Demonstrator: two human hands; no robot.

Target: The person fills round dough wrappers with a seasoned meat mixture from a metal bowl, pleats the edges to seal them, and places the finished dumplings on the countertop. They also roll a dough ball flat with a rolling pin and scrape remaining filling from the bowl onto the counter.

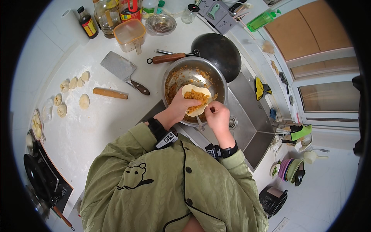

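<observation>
My left hand holds a round dough wrapper open over a steel mixing bowl, its thumb resting on the orange-brown filling. With thumb and fingers, my right hand pinches the wrapper's right edge. Beneath the wrapper the handle of a metal spoon sticks out over the bowl's near rim; the rest of it is hidden. More filling clings to the bowl's inside. To the left, on the floured counter, lie a wooden rolling pin, a flattened dough round, small dough pieces and several pleated buns.
A steel dough scraper lies left of the bowl. Behind it are a wok with a wooden handle, a plastic container and bottles. The steel sink is on the right; a black pan is far left.
</observation>
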